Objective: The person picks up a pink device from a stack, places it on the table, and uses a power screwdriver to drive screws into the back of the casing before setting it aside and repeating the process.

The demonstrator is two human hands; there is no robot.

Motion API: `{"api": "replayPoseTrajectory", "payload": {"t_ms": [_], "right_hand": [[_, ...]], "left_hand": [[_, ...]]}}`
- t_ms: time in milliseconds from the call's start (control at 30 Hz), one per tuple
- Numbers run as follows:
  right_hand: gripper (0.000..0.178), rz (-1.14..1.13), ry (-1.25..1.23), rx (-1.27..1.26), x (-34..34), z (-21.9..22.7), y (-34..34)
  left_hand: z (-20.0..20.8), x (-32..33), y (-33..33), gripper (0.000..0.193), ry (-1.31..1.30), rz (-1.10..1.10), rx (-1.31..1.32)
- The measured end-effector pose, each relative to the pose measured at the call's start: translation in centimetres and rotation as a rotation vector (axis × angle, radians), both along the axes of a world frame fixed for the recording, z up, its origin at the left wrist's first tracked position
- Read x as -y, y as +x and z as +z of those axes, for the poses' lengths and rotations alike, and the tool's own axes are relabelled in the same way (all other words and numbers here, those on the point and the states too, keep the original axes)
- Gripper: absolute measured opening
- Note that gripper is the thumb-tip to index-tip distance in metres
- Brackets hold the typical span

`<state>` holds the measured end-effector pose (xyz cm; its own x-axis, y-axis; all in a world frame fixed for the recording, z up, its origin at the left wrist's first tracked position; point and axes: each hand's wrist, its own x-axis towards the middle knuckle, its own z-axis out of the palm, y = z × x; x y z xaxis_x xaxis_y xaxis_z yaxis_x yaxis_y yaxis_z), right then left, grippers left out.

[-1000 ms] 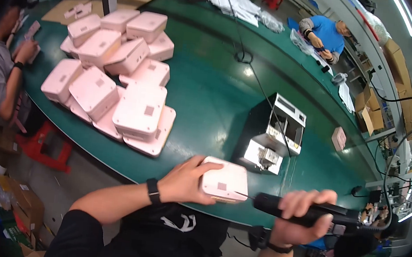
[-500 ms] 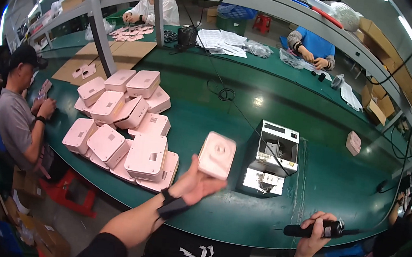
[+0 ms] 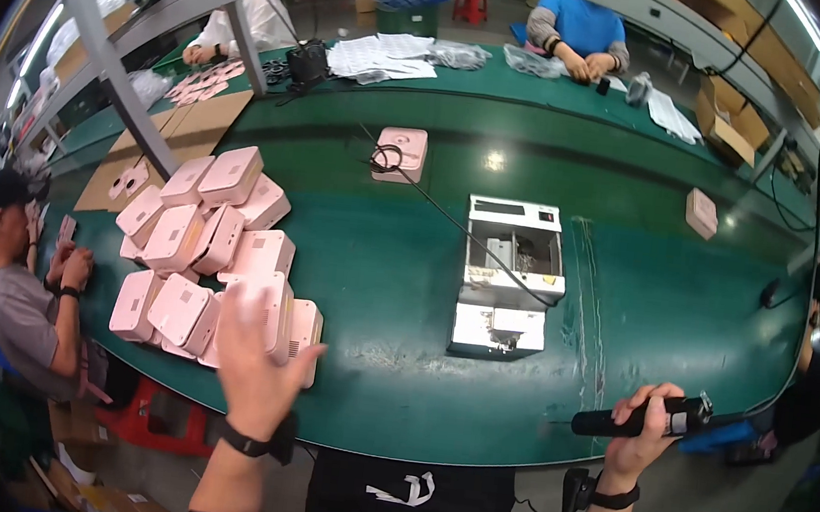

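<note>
A heap of pink plastic boxes [image 3: 177,237] with rounded corners and small vents lies at the left of the green workbench. My left hand [image 3: 258,370] reaches over the near right part of this heap, fingers stretched and thumb apart, empty and slightly blurred by motion. It hides part of a few boxes; whether it touches one I cannot tell. In my right hand [image 3: 647,426], near the front edge at the right, is a black electric screwdriver [image 3: 597,424], its thin bit pointing left. One single pink box [image 3: 403,150] rests flat beyond the middle of the bench.
A white-and-black screw feeder [image 3: 509,281] stands mid-bench, a black cable [image 3: 435,209] crossing over it. Another pink box [image 3: 701,214] lies at the far right. A metal shelf post [image 3: 130,112] rises by the cardboard at the left. Co-workers sit at the left and across.
The pink box that lay on my left hand now rests farther back on the bench. My emptied left hand has moved left to the heap. My right hand still grips the screwdriver.
</note>
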<state>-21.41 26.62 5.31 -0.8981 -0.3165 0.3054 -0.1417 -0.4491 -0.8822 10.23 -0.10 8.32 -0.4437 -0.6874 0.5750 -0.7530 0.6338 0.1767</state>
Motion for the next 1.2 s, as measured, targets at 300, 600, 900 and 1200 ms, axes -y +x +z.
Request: {"api": "replayPoseTrajectory", "payload": {"t_ms": [300, 600, 900, 1200], "right_hand": [[0.018, -0.002, 0.004, 0.045, 0.1, 0.6, -0.6], [0.018, 0.119, 0.042, -0.001, 1.6, 0.6, 0.1], [0.015, 0.373, 0.077, -0.08, 8.1, 6.3, 2.2], [0.017, 0.375, 0.132, -0.218, 15.3, 8.1, 1.4]], "left_hand": [[-1.9, 0.4, 2.5, 0.076, 0.055, -0.05, -0.005], [-4.6, -2.9, -3.5, 0.069, 0.545, -0.893, -0.141], [-7.8, -3.3, -7.2, 0.078, 0.695, -0.932, -0.084], [-8.7, -4.2, -8.9, 0.079, 0.683, -0.88, -0.129]]}}
